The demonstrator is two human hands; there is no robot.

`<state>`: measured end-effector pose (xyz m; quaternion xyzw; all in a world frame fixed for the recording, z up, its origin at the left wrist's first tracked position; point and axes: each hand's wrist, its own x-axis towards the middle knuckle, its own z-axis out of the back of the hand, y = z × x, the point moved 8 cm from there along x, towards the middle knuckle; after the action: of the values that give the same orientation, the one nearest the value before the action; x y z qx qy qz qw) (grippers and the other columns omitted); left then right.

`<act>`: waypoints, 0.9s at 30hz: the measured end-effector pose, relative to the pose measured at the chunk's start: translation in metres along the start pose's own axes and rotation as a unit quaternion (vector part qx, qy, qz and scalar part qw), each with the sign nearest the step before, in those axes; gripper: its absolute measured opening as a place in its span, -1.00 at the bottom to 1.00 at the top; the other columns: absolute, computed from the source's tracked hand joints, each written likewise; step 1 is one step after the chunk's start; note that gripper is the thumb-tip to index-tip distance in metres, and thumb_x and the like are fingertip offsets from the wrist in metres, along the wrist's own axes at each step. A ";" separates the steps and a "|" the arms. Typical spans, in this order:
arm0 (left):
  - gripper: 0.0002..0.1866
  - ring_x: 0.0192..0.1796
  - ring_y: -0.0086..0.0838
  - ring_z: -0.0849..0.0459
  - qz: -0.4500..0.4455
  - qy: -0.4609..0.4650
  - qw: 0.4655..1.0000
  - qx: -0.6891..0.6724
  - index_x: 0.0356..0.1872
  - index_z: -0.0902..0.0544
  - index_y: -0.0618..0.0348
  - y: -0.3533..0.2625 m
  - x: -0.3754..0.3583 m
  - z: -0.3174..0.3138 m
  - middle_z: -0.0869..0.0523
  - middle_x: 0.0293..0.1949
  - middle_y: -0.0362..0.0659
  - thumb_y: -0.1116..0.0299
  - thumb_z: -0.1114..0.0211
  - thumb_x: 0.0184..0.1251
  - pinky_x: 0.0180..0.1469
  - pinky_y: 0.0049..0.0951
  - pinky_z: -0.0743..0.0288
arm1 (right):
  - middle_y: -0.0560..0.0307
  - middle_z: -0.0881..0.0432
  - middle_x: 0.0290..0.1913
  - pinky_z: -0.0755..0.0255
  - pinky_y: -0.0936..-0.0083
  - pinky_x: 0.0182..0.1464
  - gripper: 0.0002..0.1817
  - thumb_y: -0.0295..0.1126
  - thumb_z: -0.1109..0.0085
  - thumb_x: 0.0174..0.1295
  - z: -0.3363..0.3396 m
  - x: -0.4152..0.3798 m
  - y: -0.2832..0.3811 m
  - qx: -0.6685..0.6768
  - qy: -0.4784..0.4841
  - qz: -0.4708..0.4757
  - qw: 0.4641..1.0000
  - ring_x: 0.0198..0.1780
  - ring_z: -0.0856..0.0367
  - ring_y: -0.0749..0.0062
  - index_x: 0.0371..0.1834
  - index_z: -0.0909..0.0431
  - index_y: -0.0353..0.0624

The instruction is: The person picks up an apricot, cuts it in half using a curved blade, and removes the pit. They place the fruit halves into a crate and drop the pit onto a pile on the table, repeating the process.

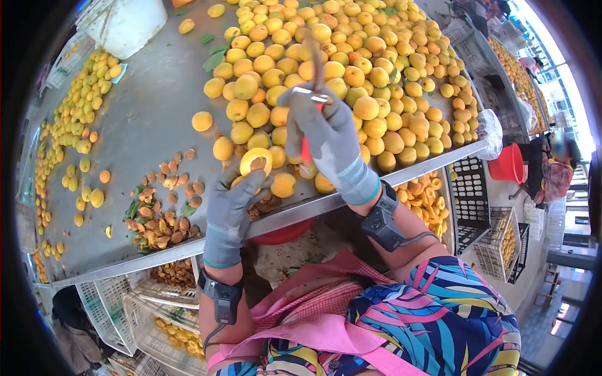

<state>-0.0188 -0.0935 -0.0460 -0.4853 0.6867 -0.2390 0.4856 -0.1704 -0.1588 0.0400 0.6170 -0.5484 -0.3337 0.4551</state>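
Fingers (pixel 252 180) of the gloved left hand (pixel 227 202) grip a cut apricot (pixel 252 154), brown centre showing, over the counter (pixel 160 94) near its edge; the right hand (pixel 326 128) clasps a blurred, red-handled tool (pixel 305 149). Whole apricots (pixel 376 81) crowd beyond; brown pits (pixel 166 233) lie heaped to the left.

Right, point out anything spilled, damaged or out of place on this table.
Mild untidiness: left of the left hand, brown pits lie loose on the metal table, some scattered beyond their heap, green leaves among them. The opened apricot looks cut, not damaged.
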 end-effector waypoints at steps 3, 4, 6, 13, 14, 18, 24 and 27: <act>-0.58 -0.16 -0.43 -0.70 0.043 0.031 0.998 0.019 0.05 -0.52 0.29 0.014 0.002 -0.014 -0.66 -0.11 -0.10 0.37 -0.35 0.17 -0.15 -0.52 -0.59 | 0.33 -0.49 -0.58 -0.24 0.77 -0.52 -0.81 -0.33 -0.03 0.34 -0.004 -0.006 0.020 0.025 -0.062 0.075 0.995 -0.56 -0.44 0.76 -0.10 -0.47 -0.20; -0.53 -0.17 -0.45 -0.70 0.057 0.051 0.997 0.029 0.06 -0.51 0.30 0.019 0.003 -0.018 -0.66 -0.11 -0.09 0.37 -0.39 0.12 -0.17 -0.54 -0.59 | 0.33 -0.49 -0.58 -0.24 0.77 -0.53 -0.80 -0.32 -0.03 0.34 -0.001 -0.008 0.024 0.040 -0.082 0.100 0.991 -0.56 -0.45 0.76 -0.09 -0.46 -0.21; -0.54 -0.18 -0.46 -0.70 0.059 0.067 0.996 0.019 0.04 -0.52 0.31 0.021 0.004 -0.025 -0.67 -0.13 -0.10 0.37 -0.39 0.12 -0.17 -0.53 -0.60 | 0.32 -0.51 -0.55 -0.26 0.77 -0.51 -0.78 -0.31 -0.03 0.35 0.000 -0.009 0.022 0.032 -0.073 0.108 0.991 -0.52 -0.48 0.74 -0.08 -0.45 -0.22; -0.61 -0.19 -0.43 -0.70 0.057 0.078 0.995 -0.011 -0.01 -0.52 0.31 0.026 0.009 -0.029 -0.67 -0.17 -0.11 0.39 -0.33 0.13 -0.13 -0.47 -0.61 | 0.26 -0.55 -0.35 -0.35 0.77 -0.45 -0.77 -0.36 -0.05 0.33 -0.011 -0.006 0.014 0.075 0.019 0.107 0.991 -0.47 -0.48 0.75 -0.05 -0.45 -0.26; -0.61 -0.19 -0.43 -0.70 0.057 0.076 0.995 -0.012 -0.01 -0.52 0.31 0.026 0.008 -0.029 -0.67 -0.17 -0.11 0.39 -0.33 0.13 -0.13 -0.47 -0.61 | 0.27 -0.55 -0.35 -0.34 0.78 -0.48 -0.77 -0.36 -0.07 0.32 -0.012 -0.006 0.013 0.079 0.027 0.103 0.991 -0.49 -0.47 0.77 -0.06 -0.45 -0.26; -0.61 -0.20 -0.41 -0.71 0.042 0.109 0.993 0.005 -0.03 -0.53 0.34 0.023 0.006 -0.034 -0.68 -0.18 -0.09 0.39 -0.34 0.11 -0.10 -0.43 -0.62 | 0.28 -0.56 -0.38 -0.30 0.78 -0.56 -0.78 -0.36 -0.10 0.30 -0.012 -0.008 0.009 0.082 0.044 0.069 0.993 -0.56 -0.43 0.79 -0.10 -0.45 -0.27; -0.59 -0.16 -0.45 -0.68 0.033 0.131 0.991 0.006 -0.03 -0.55 0.35 0.027 0.007 -0.031 -0.67 -0.16 -0.10 0.38 -0.36 0.11 -0.09 -0.46 -0.60 | 0.30 -0.53 -0.51 -0.22 0.79 -0.62 -0.81 -0.34 -0.11 0.28 -0.015 -0.006 0.000 0.102 0.004 0.033 0.994 -0.64 -0.37 0.80 -0.23 -0.47 -0.26; -0.58 -0.14 -0.47 -0.66 0.035 0.143 0.989 -0.016 -0.01 -0.56 0.35 0.026 0.005 -0.032 -0.66 -0.14 -0.12 0.36 -0.38 0.12 -0.09 -0.49 -0.58 | 0.35 -0.44 -0.64 -0.12 0.79 -0.68 -0.79 -0.29 -0.09 0.29 -0.016 0.001 -0.003 0.138 0.033 0.021 0.990 -0.70 -0.29 0.80 -0.33 -0.47 -0.24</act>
<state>-0.0586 -0.0921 -0.0557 -0.4297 0.7693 -0.2780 0.3825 -0.1544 -0.1568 0.0433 0.6733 -0.5863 -0.2246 0.3905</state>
